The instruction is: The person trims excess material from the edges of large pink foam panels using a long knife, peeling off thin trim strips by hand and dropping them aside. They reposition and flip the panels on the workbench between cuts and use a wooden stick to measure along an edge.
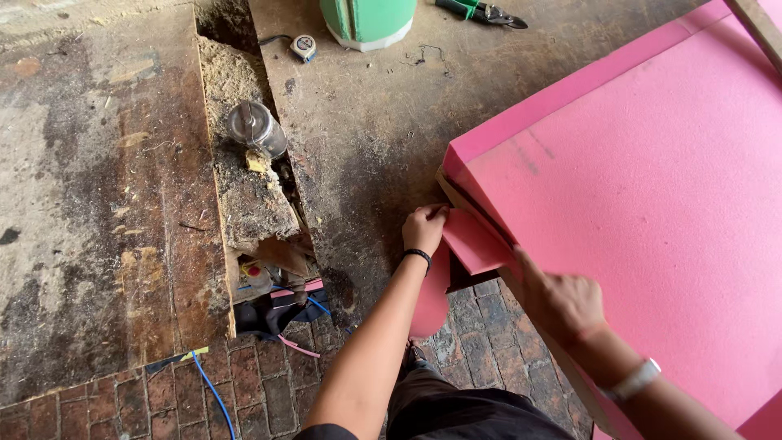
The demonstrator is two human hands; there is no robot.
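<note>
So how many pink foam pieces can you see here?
3. A big sheet fills the right side. A small piece sits at its corner between the hands, left hand and right hand. A rounded piece hangs below. More may be hidden underneath.

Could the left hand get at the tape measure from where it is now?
Probably not without leaning in. The left hand grips the pink foam piece, and the tape measure lies far off up the floor, though nothing blocks the way.
</note>
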